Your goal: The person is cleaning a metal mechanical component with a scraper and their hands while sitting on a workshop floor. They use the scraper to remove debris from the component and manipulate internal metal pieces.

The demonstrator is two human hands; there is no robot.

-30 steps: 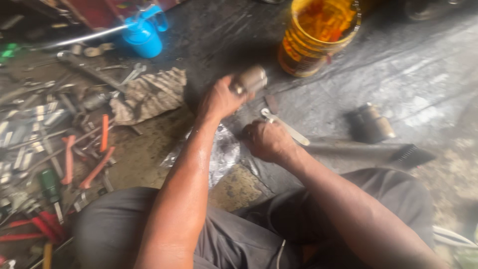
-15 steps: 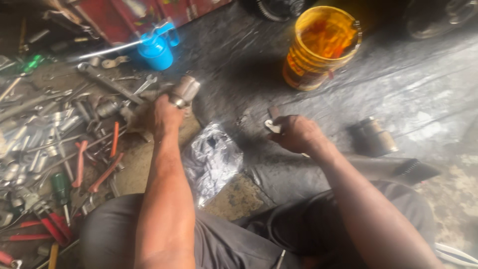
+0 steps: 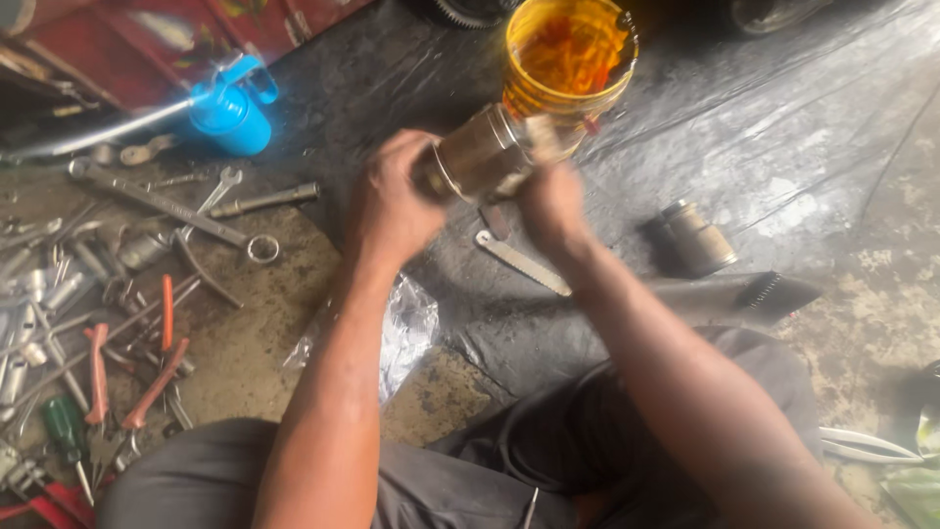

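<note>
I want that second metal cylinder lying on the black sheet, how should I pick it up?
Grip the metal cylinder around its ribbed middle, coming from above with fingers across its width. It lies on its side on the black plastic sheet, apart from the saw blade and the yellow bucket, so both long flanks look free. A hold on its ends would likely slip.

Yellow bucket, blue oil can, scattered wrenches.

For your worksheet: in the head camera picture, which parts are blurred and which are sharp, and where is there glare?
Head view: the left hand, right hand and the metal cylinder they grip are smeared by motion blur; the tools on the ground and the orange bucket look sharper; pale glare lies on the black plastic sheet.
</note>
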